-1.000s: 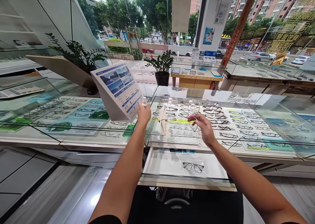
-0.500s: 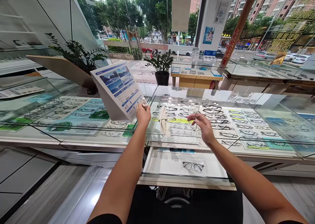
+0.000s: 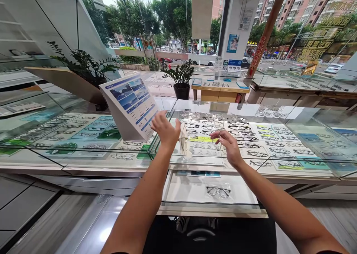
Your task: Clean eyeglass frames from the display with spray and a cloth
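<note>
My left hand (image 3: 166, 130) is raised over the counter beside the printed display stand (image 3: 136, 105), fingers spread, with nothing seen in its grasp. No spray bottle shows in the view now; the hand may hide it. Just right of the wrist, a beige cloth (image 3: 183, 142) lies on the glass top. Over the counter, my right hand (image 3: 230, 147) pinches a pair of thin-rimmed, clear eyeglasses (image 3: 218, 147). They are hard to pick out against the frames displayed below.
Under the glass counter (image 3: 200, 159) lie many rows of eyeglass frames. An open drawer (image 3: 184, 192) below holds dark-rimmed glasses (image 3: 218, 192) in a clear bag. Potted plants (image 3: 182, 92) stand farther back, before the shop window.
My left hand has let go of the small spray bottle, opened its fingers and shifted slightly right. The right hand keeps the eyeglasses in nearly the same place. The view has shifted a little.
</note>
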`<move>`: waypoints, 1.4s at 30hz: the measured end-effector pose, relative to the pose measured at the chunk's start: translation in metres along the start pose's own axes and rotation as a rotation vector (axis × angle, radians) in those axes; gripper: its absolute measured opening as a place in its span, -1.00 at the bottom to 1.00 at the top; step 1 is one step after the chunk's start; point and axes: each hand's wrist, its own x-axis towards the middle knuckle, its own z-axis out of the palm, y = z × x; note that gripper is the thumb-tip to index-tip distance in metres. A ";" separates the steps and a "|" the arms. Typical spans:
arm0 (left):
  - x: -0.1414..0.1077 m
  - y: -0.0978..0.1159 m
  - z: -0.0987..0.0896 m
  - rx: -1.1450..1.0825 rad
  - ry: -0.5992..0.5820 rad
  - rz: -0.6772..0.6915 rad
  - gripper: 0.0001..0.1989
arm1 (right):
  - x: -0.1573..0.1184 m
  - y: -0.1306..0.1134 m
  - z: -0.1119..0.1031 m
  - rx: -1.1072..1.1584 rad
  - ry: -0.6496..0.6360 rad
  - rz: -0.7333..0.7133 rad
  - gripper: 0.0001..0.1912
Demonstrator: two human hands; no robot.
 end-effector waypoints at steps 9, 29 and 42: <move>-0.016 0.009 0.013 0.138 -0.510 0.051 -0.55 | 0.000 0.000 0.001 -0.018 -0.007 0.007 -0.77; -0.017 0.048 -0.005 -1.329 -0.657 -0.450 -0.47 | 0.007 -0.001 -0.003 0.000 0.037 -0.006 -0.78; -0.053 0.072 -0.003 -1.304 -1.017 -0.478 -0.32 | 0.011 -0.004 -0.010 0.044 0.035 -0.006 -0.74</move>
